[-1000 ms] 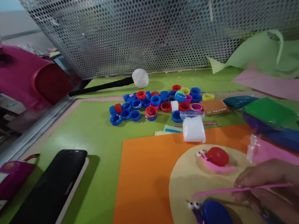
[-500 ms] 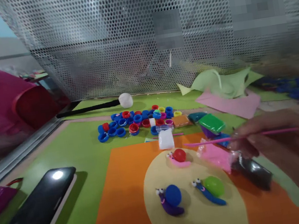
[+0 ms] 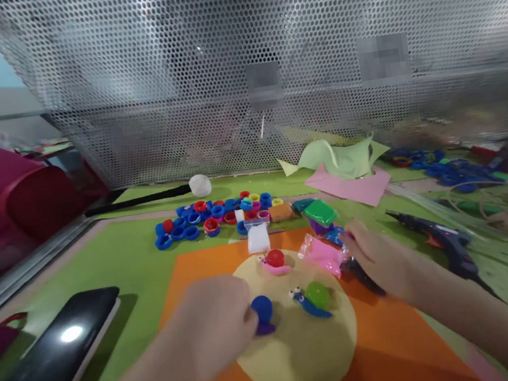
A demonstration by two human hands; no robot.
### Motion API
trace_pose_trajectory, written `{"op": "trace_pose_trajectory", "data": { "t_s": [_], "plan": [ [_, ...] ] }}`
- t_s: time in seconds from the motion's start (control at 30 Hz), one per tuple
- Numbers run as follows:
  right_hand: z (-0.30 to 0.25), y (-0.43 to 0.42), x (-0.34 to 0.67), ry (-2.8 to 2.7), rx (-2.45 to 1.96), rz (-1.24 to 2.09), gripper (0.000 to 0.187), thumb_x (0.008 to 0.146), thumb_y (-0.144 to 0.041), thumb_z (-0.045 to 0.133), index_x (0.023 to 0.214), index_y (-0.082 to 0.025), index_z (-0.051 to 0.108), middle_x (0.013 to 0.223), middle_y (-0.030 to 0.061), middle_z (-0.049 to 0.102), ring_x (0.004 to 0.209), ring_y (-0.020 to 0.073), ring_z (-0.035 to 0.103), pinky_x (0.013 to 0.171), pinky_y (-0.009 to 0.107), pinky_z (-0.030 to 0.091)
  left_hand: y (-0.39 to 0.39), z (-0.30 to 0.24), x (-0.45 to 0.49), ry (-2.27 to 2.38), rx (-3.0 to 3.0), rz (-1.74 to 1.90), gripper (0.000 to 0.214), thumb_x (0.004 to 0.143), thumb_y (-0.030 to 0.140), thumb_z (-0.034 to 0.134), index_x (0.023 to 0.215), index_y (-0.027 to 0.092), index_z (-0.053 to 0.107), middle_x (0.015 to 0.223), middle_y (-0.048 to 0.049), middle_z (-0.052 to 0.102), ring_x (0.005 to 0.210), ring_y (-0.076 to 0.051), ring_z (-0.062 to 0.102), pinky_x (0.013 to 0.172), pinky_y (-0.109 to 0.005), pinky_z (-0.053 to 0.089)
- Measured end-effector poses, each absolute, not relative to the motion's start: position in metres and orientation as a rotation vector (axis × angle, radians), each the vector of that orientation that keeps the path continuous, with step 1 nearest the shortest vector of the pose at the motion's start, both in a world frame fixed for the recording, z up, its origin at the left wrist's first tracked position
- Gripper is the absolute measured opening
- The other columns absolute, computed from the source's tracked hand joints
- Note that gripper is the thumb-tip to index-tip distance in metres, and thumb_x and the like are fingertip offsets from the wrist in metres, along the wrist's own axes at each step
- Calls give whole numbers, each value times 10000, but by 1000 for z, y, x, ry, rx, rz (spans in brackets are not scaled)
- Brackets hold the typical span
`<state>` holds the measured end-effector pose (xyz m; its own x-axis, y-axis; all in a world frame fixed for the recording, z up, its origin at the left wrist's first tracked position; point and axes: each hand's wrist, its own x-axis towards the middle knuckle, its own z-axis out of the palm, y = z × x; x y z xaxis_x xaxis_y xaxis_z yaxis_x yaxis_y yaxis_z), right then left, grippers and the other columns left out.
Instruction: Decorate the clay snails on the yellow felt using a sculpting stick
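Note:
My left hand (image 3: 220,316) is closed, its fingertips at the purple clay snail with a blue ball shell (image 3: 262,311). They hide the snail's head. Just right of it on the yellow paper circle (image 3: 299,362) lies a blue clay snail with a green ball (image 3: 317,295). Farther back is a pink clay snail with a red ball (image 3: 274,259). My right hand (image 3: 373,255) is closed beside the blue packet (image 3: 336,235) and over the black packet (image 3: 365,276). What its fingers hold is hidden. A pink packet (image 3: 323,255) lies left of it.
Bottle caps (image 3: 211,225) lie behind the orange sheet (image 3: 185,277), near a white packet (image 3: 258,238) and a green packet (image 3: 320,212). A phone (image 3: 46,368) lies at left, a glue gun (image 3: 442,238) at right. Perforated metal (image 3: 174,100) stands behind.
My left hand has come in to the purple snail. My right hand has moved to the packets, and the pink stick it held no longer shows. The view has pulled back.

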<state>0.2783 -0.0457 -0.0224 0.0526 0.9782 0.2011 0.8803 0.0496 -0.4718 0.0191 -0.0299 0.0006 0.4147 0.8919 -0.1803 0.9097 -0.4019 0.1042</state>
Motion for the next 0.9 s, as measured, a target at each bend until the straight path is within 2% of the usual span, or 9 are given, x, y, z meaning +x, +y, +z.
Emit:
{"op": "trace_pose_trajectory", "data": {
  "t_s": [0.07, 0.23, 0.4, 0.53, 0.63, 0.7, 0.77, 0.83, 0.9],
  "plan": [
    [-22, -45, 274, -1923, -1835, 269, 189, 886, -213, 370, 700, -212, 402, 539, -31, 440, 480, 151, 452, 477, 268, 307, -12, 11, 14, 1668, 2469, -126, 134, 739, 181, 427, 644, 175, 521, 551, -26, 530, 508, -203, 523, 460, -294, 298],
    [-2, -47, 256, -2119, -1611, 291, 278, 902, -338, 346, 736, -228, 540, 810, 60, 543, 788, 228, 529, 649, 341, 403, 12, 6, -3, 1621, 2404, -46, 200, 761, 159, 336, 885, 181, 490, 720, -11, 605, 635, -165, 564, 536, -254, 361],
    [13, -38, 224, -2158, -1488, 503, 354, 956, -391, 298, 781, -240, 566, 707, 17, 552, 663, 187, 535, 617, 327, 403, 8, -12, -9, 1629, 2372, -177, 164, 784, 153, 360, 789, 163, 524, 746, -52, 619, 653, -185, 573, 548, -266, 391],
    [5, -17, 192, -2110, -1201, 961, 245, 915, -223, 365, 865, -225, 605, 845, 7, 637, 811, 154, 597, 746, 285, 455, -9, -14, -6, 1749, 2332, -324, 228, 795, 78, 401, 927, 105, 585, 846, -115, 635, 765, -232, 623, 620, -294, 460],
    [-10, -3, 172, -2008, -1202, 1098, 200, 883, -225, 397, 863, -197, 594, 825, 18, 638, 715, 131, 602, 617, 237, 487, -17, -16, -9, 1838, 2286, -419, 306, 799, 43, 398, 1027, 55, 601, 954, -195, 635, 878, -317, 622, 632, -375, 507],
    [-21, 2, 164, -1925, -1240, 1164, 143, 864, -248, 447, 789, -189, 553, 714, 5, 602, 608, 117, 570, 532, 216, 466, -16, -19, -13, 1875, 2282, -486, 424, 799, 42, 411, 1209, 23, 516, 1204, -265, 548, 1083, -363, 547, 723, -429, 521],
    [-31, 4, 162, -1863, -1274, 1219, 147, 883, -271, 443, 765, -196, 488, 636, -21, 562, 531, 100, 529, 494, 205, 443, -12, -23, -18, 1868, 2266, -631, 556, 811, 58, 411, 1359, 13, 330, 1426, -255, 307, 1296, -346, 345, 881, -448, 480],
    [-39, 3, 164, -1826, -1299, 1269, 191, 933, -306, 373, 778, -208, 425, 603, -38, 545, 493, 91, 499, 478, 201, 428, -8, -26, -20, 1838, 2211, -766, 594, 827, 64, 382, 1393, 9, 209, 1465, -212, 159, 1350, -298, 224, 980, -426, 420],
    [-44, 3, 166, -1827, -1336, 1281, 241, 967, -343, 297, 781, -217, 386, 583, -44, 534, 485, 94, 484, 472, 204, 415, -5, -27, -20, 1818, 2165, -844, 573, 841, 59, 339, 1393, 15, 191, 1450, -200, 148, 1342, -281, 222, 998, -410, 410]
  ]
}}
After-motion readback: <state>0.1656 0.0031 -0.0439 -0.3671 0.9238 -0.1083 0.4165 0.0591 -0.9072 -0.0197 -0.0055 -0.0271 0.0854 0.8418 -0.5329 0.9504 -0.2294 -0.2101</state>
